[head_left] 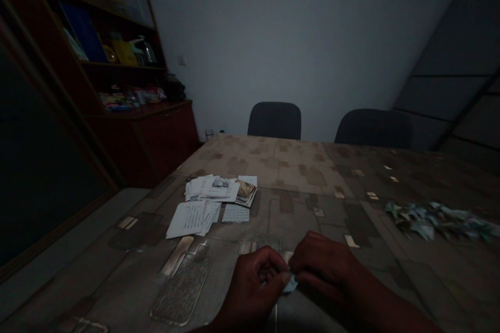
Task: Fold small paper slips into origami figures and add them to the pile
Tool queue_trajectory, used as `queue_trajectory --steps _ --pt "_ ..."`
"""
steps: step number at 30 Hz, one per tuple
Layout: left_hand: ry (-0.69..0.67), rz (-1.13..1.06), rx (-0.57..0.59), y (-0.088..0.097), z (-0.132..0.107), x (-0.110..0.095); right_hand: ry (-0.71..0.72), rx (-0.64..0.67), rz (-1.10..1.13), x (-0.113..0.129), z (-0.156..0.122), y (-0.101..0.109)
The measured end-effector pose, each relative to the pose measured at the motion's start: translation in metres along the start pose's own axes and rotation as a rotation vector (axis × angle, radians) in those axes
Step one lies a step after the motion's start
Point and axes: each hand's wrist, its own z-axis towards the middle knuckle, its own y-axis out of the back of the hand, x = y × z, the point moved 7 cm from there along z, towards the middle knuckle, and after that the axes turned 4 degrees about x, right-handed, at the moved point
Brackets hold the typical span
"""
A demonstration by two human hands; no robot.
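Close to the near edge of the table, my left hand (260, 283) and my right hand (326, 268) meet at the fingertips. Between them is a small folded piece of pale paper (290, 285), mostly covered by the fingers. Thumb and index finger of my left hand pinch it from the left. My right hand's fingers are bent and press at its right side. Farther off to the right lies a row of folded paper pieces (433, 221), pale with green tints. Left of centre rest loose printed sheets (191, 218) and a pile of paper cards (214, 187).
A patterned cloth (273, 158) covers the large table. Beyond it stand a dark chair (274, 119) and a second chair (375, 126) by the wall. At the left is a reddish cabinet (156, 132) whose shelves hold a kettle (147, 51) and other goods. The room is dim.
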Motion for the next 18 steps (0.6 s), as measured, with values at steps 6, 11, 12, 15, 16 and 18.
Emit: queue_trajectory --steps 6,11,12,15,16,18 --pt "0.000 -0.052 0.021 -0.0026 0.0006 0.0031 -0.031 0.024 -0.036 -0.0033 -0.0002 0.0007" --pt "0.011 -0.047 -0.004 -0.0020 0.0010 0.0020 -0.134 0.013 0.021 0.0003 0.0020 0.0025" --pt "0.006 -0.039 -0.001 -0.0022 0.0008 0.0012 -0.152 0.004 0.034 0.0004 0.0021 0.0023" --pt "-0.022 -0.072 0.033 -0.0044 0.0003 0.0011 -0.167 -0.052 0.038 -0.0003 0.0018 0.0013" --pt "-0.029 -0.094 0.040 -0.0052 0.0005 0.0023 -0.166 -0.067 0.031 -0.0011 0.0016 0.0004" --pt "-0.034 -0.134 0.046 -0.0067 0.0014 0.0064 -0.160 -0.092 0.022 -0.0027 0.0015 -0.0013"
